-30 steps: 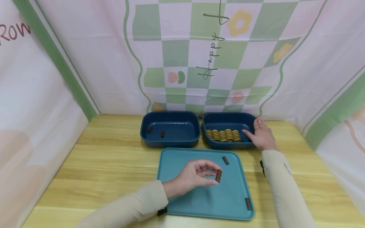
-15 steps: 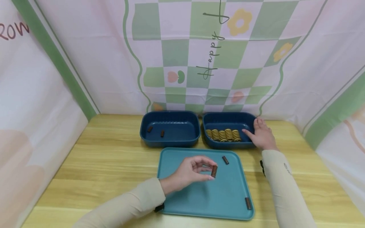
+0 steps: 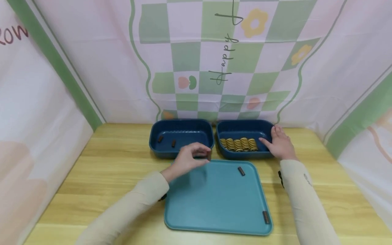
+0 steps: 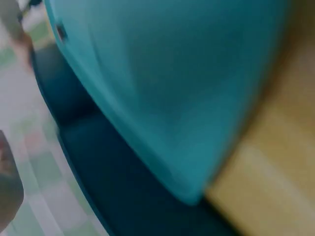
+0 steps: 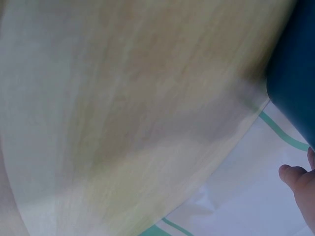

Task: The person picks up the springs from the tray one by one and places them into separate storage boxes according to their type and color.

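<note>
My left hand (image 3: 186, 158) pinches a small brown ridged stick (image 3: 209, 156) between thumb and fingers, over the far edge of the teal tray (image 3: 214, 204). The stick is blurred and partly hidden by the fingers. Just beyond is the left navy bin (image 3: 151, 143), with two small brown pieces (image 3: 173, 143) on its floor. My right hand (image 3: 281, 144) rests on the right end of the right navy bin (image 3: 245, 156), thumb over the inside. A row of yellow-and-black striped stacks (image 3: 239, 145) lies in that bin. Two more ridged sticks (image 3: 241, 171) lie on the tray's right part.
Both bins stand side by side at the back of the wooden table (image 3: 122, 163), close to a patterned cloth (image 3: 186, 58) hanging behind. Cloth walls (image 3: 46, 102) also flank the table. In the left wrist view the tray (image 4: 162, 73) fills much of the picture.
My left hand has moved left and away from me, carrying the brown ridged stick from over the tray's middle toward the left bin. The right hand stays at its bin.
</note>
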Motion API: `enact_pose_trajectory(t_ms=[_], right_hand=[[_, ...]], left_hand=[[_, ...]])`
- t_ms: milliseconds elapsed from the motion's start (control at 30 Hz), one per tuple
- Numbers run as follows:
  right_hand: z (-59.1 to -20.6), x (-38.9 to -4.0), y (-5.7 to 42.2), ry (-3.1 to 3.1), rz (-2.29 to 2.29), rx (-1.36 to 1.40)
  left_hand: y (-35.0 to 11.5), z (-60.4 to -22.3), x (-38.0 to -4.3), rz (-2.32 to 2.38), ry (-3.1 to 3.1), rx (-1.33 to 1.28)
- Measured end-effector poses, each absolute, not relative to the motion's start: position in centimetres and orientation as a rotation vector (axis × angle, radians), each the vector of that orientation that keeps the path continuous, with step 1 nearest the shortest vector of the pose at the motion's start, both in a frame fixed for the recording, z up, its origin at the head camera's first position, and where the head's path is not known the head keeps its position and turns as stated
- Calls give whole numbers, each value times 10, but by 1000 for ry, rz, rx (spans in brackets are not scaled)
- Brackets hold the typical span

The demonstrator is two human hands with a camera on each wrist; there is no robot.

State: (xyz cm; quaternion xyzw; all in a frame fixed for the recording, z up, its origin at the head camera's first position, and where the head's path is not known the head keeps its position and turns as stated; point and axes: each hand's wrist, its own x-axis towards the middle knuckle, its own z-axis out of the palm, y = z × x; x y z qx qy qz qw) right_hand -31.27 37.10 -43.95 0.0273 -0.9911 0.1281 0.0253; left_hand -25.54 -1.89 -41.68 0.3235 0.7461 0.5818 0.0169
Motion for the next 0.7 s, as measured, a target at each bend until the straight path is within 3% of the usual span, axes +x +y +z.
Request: enact_pose_trajectory(t_ms=[300, 700], right_hand=[[-435, -311, 368, -3070, 398, 72], [-437, -310, 369, -3062, 385, 87]], left_hand=[[-60, -406, -315, 1510, 2745, 961], [-73, -416, -348, 564, 2959, 789]])
